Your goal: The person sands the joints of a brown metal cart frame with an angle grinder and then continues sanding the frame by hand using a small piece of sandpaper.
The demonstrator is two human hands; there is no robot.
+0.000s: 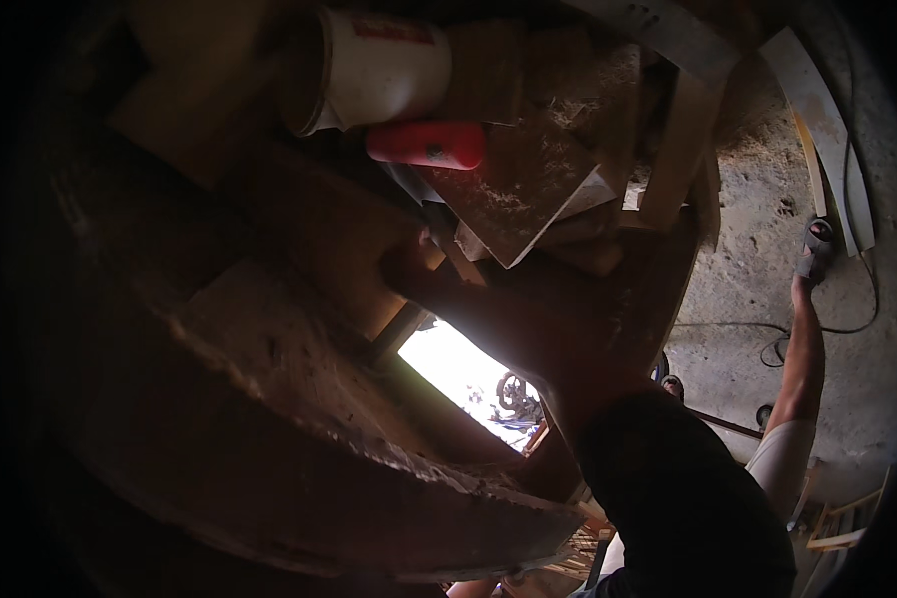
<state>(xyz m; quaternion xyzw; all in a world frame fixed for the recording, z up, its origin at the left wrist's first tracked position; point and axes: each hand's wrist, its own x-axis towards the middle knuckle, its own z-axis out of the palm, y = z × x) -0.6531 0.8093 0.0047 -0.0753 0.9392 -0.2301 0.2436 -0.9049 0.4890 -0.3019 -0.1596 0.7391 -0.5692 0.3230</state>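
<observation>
Left of centre in your view, a flat, brown wooden board (pixel 354 274) sits at a slant in shadow, its lower end faintly lit.

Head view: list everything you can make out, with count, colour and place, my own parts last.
Bucket: one, white, on its side, upper left of centre
Red object: one, rounded, red, just below the bucket
Wooden boards: several, brown, heaped upper centre
Long board: one, pale, floor, upper right
Concrete floor: one, grey, right
Cord: at least one, dark, on the floor
Bright opening: one, white, centre
Wheel: one, dark, seen through the opening
Rough-edged slab: one, dark brown, lower left
Another person's bare limb: one, right
Sleeve: one, black, lower right
Right hand: one, shadowed, centre
</observation>
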